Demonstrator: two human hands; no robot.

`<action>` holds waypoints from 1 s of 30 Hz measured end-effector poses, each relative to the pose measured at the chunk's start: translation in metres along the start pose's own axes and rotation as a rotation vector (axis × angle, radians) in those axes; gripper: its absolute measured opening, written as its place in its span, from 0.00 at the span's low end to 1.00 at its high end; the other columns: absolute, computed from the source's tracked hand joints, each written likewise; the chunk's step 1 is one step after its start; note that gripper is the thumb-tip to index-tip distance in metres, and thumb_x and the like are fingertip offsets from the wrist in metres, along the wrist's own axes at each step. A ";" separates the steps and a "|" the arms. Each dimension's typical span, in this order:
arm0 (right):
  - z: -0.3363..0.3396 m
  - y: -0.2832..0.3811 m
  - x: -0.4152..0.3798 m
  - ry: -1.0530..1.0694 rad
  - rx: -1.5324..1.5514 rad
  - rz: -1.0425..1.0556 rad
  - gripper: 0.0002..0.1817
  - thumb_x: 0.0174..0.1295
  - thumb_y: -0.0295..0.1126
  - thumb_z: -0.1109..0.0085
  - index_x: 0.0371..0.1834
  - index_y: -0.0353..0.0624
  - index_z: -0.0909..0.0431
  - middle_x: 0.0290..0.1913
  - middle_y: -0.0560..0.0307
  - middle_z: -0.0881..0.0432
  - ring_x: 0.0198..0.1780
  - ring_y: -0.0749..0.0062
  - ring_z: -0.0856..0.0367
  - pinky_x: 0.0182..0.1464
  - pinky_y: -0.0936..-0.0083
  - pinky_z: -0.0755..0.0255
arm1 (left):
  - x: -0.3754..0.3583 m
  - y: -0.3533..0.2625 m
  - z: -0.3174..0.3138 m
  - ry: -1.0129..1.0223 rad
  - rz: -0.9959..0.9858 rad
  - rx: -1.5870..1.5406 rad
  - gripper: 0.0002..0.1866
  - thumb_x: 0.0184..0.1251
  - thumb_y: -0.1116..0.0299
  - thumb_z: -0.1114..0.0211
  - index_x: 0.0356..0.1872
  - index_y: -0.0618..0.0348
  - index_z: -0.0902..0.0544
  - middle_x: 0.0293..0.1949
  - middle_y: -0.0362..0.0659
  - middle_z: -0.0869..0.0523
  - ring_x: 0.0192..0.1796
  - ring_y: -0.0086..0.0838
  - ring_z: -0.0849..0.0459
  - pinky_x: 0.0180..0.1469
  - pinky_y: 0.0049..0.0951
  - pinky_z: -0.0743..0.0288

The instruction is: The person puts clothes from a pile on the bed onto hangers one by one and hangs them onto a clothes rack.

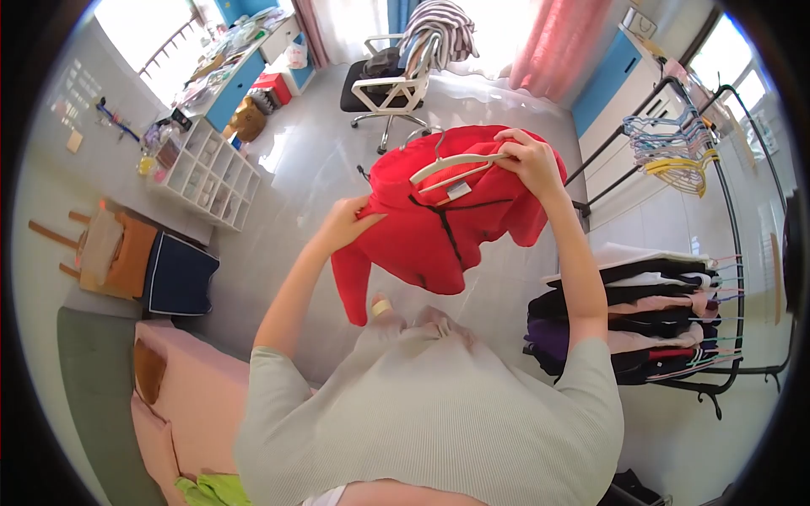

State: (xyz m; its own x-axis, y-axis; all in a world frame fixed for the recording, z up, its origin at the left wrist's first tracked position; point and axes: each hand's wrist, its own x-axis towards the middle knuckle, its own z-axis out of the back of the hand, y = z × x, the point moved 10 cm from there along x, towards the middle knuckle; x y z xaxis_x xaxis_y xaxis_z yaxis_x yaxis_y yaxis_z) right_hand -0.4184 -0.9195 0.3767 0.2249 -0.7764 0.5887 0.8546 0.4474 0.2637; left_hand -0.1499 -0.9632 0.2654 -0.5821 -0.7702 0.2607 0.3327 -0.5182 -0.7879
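Observation:
A red long-sleeved top point(413, 240) with black trim at the neck hangs in the air before my body. Inside its neck opening sits a white hanger point(460, 162), hook upward, with a white label below it. My left hand point(348, 224) is closed on the fabric near the shoulder at the left. At the other shoulder, my right hand point(530, 162) grips the top where the hanger's arm meets it; whether the fingers also hold the hanger itself is hard to see. One sleeve dangles at the lower left.
On the right, a black clothes rack point(732, 278) carries hanging clothes point(633, 308) and a bunch of bare hangers point(671, 148). An office chair point(388, 93) with a striped cloth stands ahead. At left are a white cubby shelf point(211, 173), a navy box point(179, 274) and a pink bed point(202, 392).

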 end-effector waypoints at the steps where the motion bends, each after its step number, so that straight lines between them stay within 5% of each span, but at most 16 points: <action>1: -0.002 0.003 0.000 0.020 0.018 -0.002 0.05 0.48 0.30 0.36 0.22 0.42 0.23 0.42 0.65 0.20 0.31 0.69 0.20 0.34 0.73 0.26 | 0.001 0.004 -0.014 0.076 0.043 0.057 0.15 0.58 0.62 0.35 0.30 0.67 0.23 0.22 0.56 0.23 0.22 0.44 0.28 0.29 0.37 0.32; 6: -0.002 -0.008 0.000 -0.058 -0.045 -0.027 0.11 0.44 0.28 0.34 0.33 0.47 0.22 0.50 0.60 0.24 0.48 0.61 0.24 0.51 0.67 0.32 | 0.023 0.001 -0.038 0.120 0.109 -0.153 0.16 0.62 0.63 0.38 0.26 0.70 0.26 0.18 0.57 0.29 0.21 0.46 0.37 0.26 0.37 0.35; 8: 0.024 -0.014 -0.011 -0.411 -0.229 -0.235 0.25 0.44 0.29 0.32 0.49 0.47 0.26 0.56 0.48 0.29 0.56 0.54 0.32 0.58 0.61 0.39 | 0.035 0.005 -0.033 0.089 0.122 -0.072 0.17 0.63 0.63 0.39 0.25 0.71 0.26 0.18 0.58 0.29 0.21 0.49 0.37 0.26 0.37 0.35; 11: 0.002 -0.044 -0.043 -0.628 -0.140 -0.521 0.37 0.45 0.31 0.32 0.61 0.48 0.38 0.57 0.46 0.33 0.60 0.50 0.36 0.62 0.57 0.45 | 0.051 -0.002 -0.024 0.110 0.078 -0.049 0.18 0.64 0.63 0.40 0.24 0.71 0.27 0.19 0.59 0.29 0.21 0.51 0.36 0.26 0.38 0.35; 15: -0.030 -0.079 -0.068 -0.643 -0.020 -0.792 0.29 0.51 0.31 0.39 0.57 0.43 0.36 0.55 0.43 0.33 0.56 0.47 0.32 0.56 0.60 0.36 | 0.070 0.010 -0.019 0.106 -0.004 -0.034 0.18 0.63 0.62 0.40 0.24 0.70 0.26 0.19 0.59 0.29 0.22 0.52 0.34 0.26 0.40 0.36; 19: -0.052 -0.096 -0.069 -0.573 0.019 -0.900 0.14 0.55 0.32 0.46 0.44 0.38 0.25 0.39 0.44 0.20 0.43 0.42 0.23 0.48 0.60 0.30 | 0.080 0.017 -0.016 0.187 -0.007 0.100 0.18 0.64 0.61 0.41 0.24 0.69 0.27 0.20 0.59 0.27 0.25 0.54 0.30 0.28 0.42 0.35; 21: -0.056 -0.116 -0.071 -0.686 0.047 -0.922 0.11 0.55 0.30 0.48 0.38 0.37 0.22 0.31 0.46 0.18 0.37 0.51 0.19 0.44 0.66 0.28 | 0.088 0.016 -0.013 0.217 -0.029 0.145 0.17 0.64 0.61 0.42 0.24 0.68 0.26 0.21 0.59 0.26 0.26 0.54 0.28 0.29 0.43 0.34; 23: -0.074 -0.133 -0.077 -0.957 0.626 -0.895 0.12 0.55 0.29 0.50 0.38 0.36 0.21 0.29 0.47 0.20 0.33 0.69 0.20 0.40 0.75 0.28 | 0.093 0.001 -0.012 0.273 -0.165 0.255 0.17 0.63 0.61 0.42 0.23 0.67 0.26 0.21 0.58 0.24 0.28 0.54 0.26 0.30 0.46 0.33; 24: -0.064 -0.123 -0.063 -0.961 0.616 -0.852 0.13 0.53 0.28 0.50 0.40 0.34 0.22 0.26 0.50 0.21 0.30 0.81 0.24 0.37 0.80 0.30 | 0.097 0.003 -0.012 0.279 -0.174 0.251 0.17 0.63 0.61 0.42 0.23 0.67 0.26 0.21 0.58 0.24 0.28 0.54 0.26 0.30 0.46 0.33; 25: -0.053 -0.111 -0.050 -0.967 0.608 -0.852 0.13 0.53 0.28 0.50 0.40 0.34 0.22 0.26 0.50 0.21 0.30 0.81 0.24 0.37 0.80 0.30 | 0.100 0.002 -0.016 0.305 -0.232 0.302 0.17 0.63 0.61 0.42 0.22 0.66 0.26 0.21 0.57 0.23 0.28 0.54 0.25 0.31 0.46 0.33; 27: -0.030 -0.068 -0.003 -0.667 0.303 -0.713 0.13 0.53 0.28 0.50 0.39 0.34 0.22 0.24 0.51 0.22 0.29 0.81 0.25 0.36 0.80 0.30 | 0.108 0.003 -0.017 0.334 -0.294 0.349 0.16 0.62 0.61 0.41 0.22 0.65 0.25 0.22 0.57 0.23 0.28 0.53 0.24 0.31 0.47 0.32; 30: -0.032 -0.050 0.021 -0.434 0.194 -0.690 0.13 0.53 0.29 0.49 0.40 0.35 0.24 0.23 0.50 0.23 0.29 0.65 0.21 0.36 0.74 0.28 | 0.121 0.015 -0.003 0.317 -0.253 0.301 0.16 0.62 0.61 0.40 0.23 0.66 0.25 0.21 0.57 0.23 0.28 0.53 0.25 0.30 0.46 0.33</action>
State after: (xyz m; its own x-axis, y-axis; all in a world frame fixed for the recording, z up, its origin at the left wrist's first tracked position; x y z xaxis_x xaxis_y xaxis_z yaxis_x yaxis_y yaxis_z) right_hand -0.4411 -0.9722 0.3516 -0.5535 -0.6819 0.4782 0.6292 0.0338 0.7765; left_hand -0.2176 -1.0635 0.2834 -0.8534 -0.4800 0.2032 0.3240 -0.7939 -0.5145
